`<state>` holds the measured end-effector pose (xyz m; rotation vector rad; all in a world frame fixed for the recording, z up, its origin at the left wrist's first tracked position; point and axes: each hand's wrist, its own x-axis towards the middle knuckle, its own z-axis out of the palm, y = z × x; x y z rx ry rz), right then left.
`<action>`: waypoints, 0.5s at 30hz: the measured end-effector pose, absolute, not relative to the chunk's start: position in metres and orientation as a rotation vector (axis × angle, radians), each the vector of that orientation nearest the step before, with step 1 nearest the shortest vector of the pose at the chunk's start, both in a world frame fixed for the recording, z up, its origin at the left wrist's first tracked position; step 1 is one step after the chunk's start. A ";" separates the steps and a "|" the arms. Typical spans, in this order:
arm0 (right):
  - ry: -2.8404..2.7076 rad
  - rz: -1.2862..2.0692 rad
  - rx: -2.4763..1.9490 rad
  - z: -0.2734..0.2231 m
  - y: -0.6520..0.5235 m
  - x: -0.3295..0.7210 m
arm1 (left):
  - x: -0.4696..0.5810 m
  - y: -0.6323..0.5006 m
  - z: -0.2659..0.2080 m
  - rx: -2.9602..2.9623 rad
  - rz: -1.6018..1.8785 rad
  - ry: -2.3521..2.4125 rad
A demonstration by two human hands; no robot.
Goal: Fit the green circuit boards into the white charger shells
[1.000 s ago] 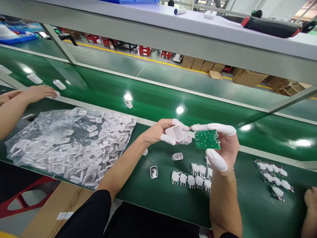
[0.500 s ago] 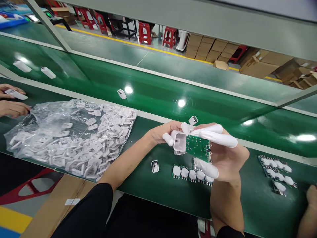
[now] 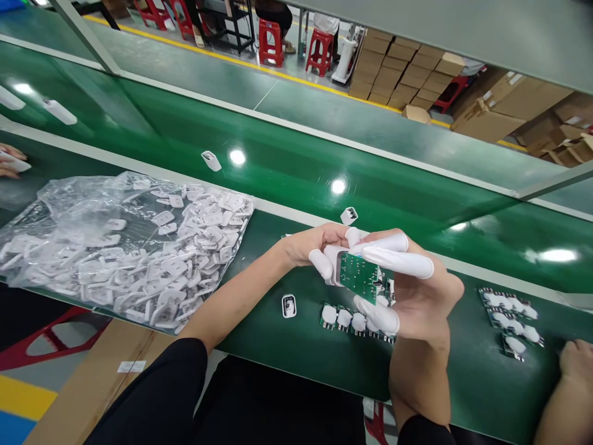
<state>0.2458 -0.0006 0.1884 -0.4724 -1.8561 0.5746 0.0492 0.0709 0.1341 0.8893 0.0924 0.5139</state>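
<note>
In the head view, your left hand [image 3: 308, 245] grasps a white housing [image 3: 332, 254] between its covered fingers [image 3: 321, 264], and your right hand [image 3: 419, 284] has its fingers closed on the edges of a green circuit board [image 3: 359, 277]. The two meet above the table [image 3: 254, 337], the board's left end at the mouth of the housing; you cannot tell how far inside it reaches. Below your right hand, a row of boards [image 3: 343, 318] lies on the table, with a small white-rimmed part [image 3: 288, 306] to its left. More boards [image 3: 509, 316] lie farther right, near another person's hand [image 3: 577, 361]. To your left spreads a clear bag of white parts [image 3: 185, 266]. On the far side, a white piece [image 3: 349, 216] sits on the glossy green strip [image 3: 278, 170], just beyond your hands.
</note>
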 end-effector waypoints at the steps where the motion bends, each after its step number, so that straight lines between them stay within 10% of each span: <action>1: -1.862 0.572 -0.478 0.189 -0.001 0.246 | 0.050 0.071 0.134 0.892 0.510 0.102; 15: -1.895 0.541 -0.507 0.191 -0.001 0.245 | 0.049 0.072 0.134 0.906 0.485 0.117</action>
